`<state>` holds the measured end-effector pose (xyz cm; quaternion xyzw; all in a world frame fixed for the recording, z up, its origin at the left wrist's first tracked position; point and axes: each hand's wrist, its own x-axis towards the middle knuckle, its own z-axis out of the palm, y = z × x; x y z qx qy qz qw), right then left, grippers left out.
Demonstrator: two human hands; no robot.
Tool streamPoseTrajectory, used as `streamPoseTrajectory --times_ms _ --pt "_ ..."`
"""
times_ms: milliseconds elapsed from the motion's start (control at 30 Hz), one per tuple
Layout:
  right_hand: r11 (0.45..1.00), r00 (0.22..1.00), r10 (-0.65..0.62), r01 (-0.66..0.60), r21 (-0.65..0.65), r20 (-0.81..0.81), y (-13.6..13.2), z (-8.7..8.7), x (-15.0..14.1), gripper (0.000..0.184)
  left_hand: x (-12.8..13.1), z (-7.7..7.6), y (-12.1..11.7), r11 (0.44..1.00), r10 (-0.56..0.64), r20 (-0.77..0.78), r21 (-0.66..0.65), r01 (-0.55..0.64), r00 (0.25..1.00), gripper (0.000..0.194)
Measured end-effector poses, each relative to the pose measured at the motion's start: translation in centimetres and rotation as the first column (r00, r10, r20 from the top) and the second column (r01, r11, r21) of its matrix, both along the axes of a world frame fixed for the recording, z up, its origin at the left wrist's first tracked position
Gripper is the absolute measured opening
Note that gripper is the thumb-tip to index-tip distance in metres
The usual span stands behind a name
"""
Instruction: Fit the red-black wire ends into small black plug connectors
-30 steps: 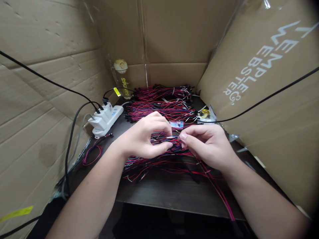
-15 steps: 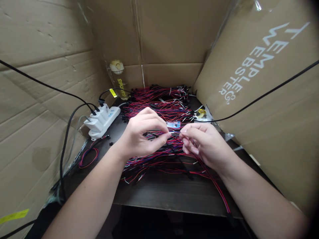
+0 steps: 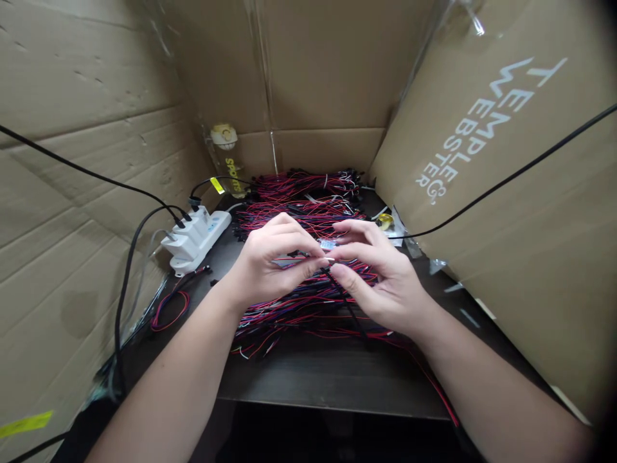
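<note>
In the head view, the left hand (image 3: pixel 260 263) is pinching a small white wire end (image 3: pixel 330 260) above the heaped wires (image 3: pixel 294 301). The right hand (image 3: pixel 393 283) is holding thumb and forefinger parted around its tip, contact unclear. The end is looking light, thin and slippery, probably suiting a fingertip pinch.

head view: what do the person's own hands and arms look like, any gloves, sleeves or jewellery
The left hand and right hand are bare, with no gloves and no rings that can be made out. The left forearm and right forearm are uncovered as far as the picture shows: no sleeve, watch or bracelet is visible. Finer details are too blurred to tell.
</note>
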<state>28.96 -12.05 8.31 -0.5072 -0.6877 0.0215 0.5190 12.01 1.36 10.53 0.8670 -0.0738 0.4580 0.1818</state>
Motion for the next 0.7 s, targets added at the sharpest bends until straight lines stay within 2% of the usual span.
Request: streamPoseTrajectory --times_ms 67,167,300,467,600,700 --pt "1.000 1.000 0.004 -0.004 -0.006 -0.021 0.0 0.0 -0.1 0.008 0.1 0.0 0.0 1.000 -0.007 -0.014 -0.011 0.007 1.000 0.007" --pt "0.998 0.990 0.035 -0.042 -0.043 -0.139 0.1 -0.1 -0.1 0.009 0.2 -0.1 -0.1 0.999 -0.019 -0.043 -0.050 0.017 0.999 0.007" --pt "0.993 0.961 0.077 -0.096 -0.061 -0.266 0.0 0.3 0.0 0.008 0.0 -0.2 -0.1 0.984 -0.071 -0.075 -0.166 0.058 0.995 0.010" --pt "0.985 0.939 0.131 -0.161 -0.070 -0.319 -0.5 1.1 0.0 0.009 -0.4 -0.2 -0.2 0.938 -0.157 -0.140 -0.332 0.103 0.978 0.006" --pt "0.980 0.923 0.145 -0.184 -0.077 -0.357 -0.7 1.2 0.0 0.010 -0.5 0.2 -0.2 0.909 -0.229 -0.183 -0.390 0.143 0.956 0.009" --pt "0.977 0.912 0.185 -0.212 -0.034 -0.367 -0.8 1.3 -0.2 0.011 -0.5 0.5 -0.3 0.883 -0.269 -0.154 -0.433 0.180 0.951 0.013"
